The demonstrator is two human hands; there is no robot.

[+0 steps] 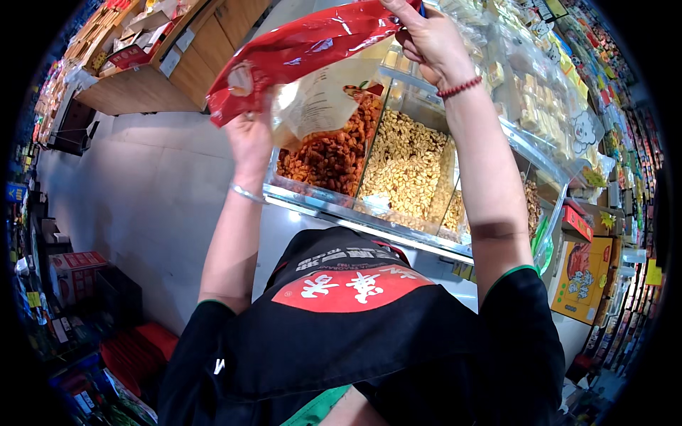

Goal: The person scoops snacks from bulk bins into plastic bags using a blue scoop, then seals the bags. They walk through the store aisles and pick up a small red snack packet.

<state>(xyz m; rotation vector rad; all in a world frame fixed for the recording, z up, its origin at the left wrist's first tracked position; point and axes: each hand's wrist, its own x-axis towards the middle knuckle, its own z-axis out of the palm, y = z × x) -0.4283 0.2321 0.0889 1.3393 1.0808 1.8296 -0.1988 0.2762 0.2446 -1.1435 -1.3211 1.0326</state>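
Note:
A glossy red plastic bag with a clear, printed lower part is stretched between my raised hands. My left hand grips its left end, and my right hand pinches the right end near the top of the view. Beneath the bag is a divided clear display bin. Its left compartment contains reddish-brown coated nuts or similar snacks, partly covered by the bag. Pale shelled peanuts fill the compartment to the right, below my right forearm.
Wrapped pale snack bars lie at the right behind a clear panel. A wooden counter stands at the upper left beside the grey floor. Red-and-white and yellow cartons sit at lower left and right. Packed shelves line the right rim.

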